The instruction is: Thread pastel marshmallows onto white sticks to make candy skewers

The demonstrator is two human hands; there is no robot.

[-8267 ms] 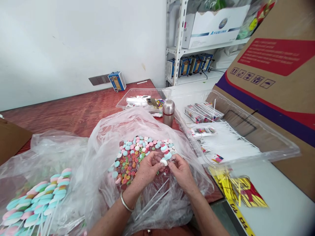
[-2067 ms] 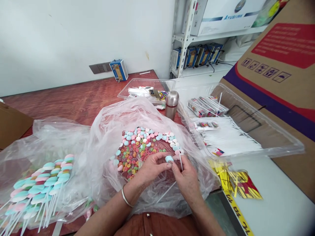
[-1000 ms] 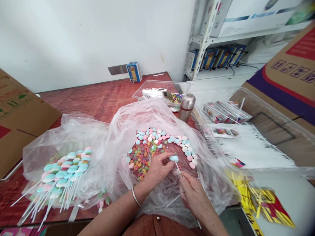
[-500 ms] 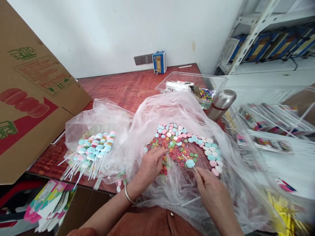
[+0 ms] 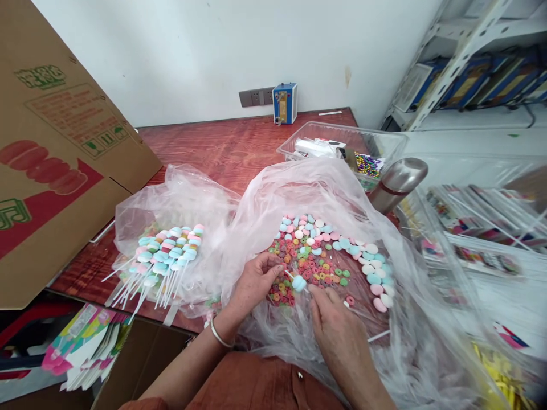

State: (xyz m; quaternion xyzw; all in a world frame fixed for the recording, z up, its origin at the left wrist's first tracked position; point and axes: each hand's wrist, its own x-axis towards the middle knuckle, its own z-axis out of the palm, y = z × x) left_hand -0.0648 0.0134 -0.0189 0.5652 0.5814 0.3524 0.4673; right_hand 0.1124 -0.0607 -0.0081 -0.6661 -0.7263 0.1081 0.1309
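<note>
A clear plastic bag point(image 5: 325, 188) lies open on the red wooden table point(image 5: 222, 154), filled with small coloured ring candies point(image 5: 314, 265) and pastel disc candies point(image 5: 376, 276). My right hand point(image 5: 331, 327) pinches a thin white stick with a blue disc candy point(image 5: 299, 283) on its tip, held low over the rings. My left hand point(image 5: 254, 279) rests on the rings beside that tip, fingers curled and pinched; whether a ring is between them is hidden. A silver bangle circles my left wrist.
A second bag at the left holds finished candy sticks point(image 5: 164, 256). A cardboard box point(image 5: 55, 165) leans at far left. A steel flask point(image 5: 395, 182), a clear tray point(image 5: 337, 139) and packets of white sticks point(image 5: 482, 222) sit to the right. Printed sleeves point(image 5: 81, 353) lie below the table edge.
My view swung left over the last second. The stick with the blue disc has come down from between both hands to the rings; my left hand let go of it and dropped onto the rings.
</note>
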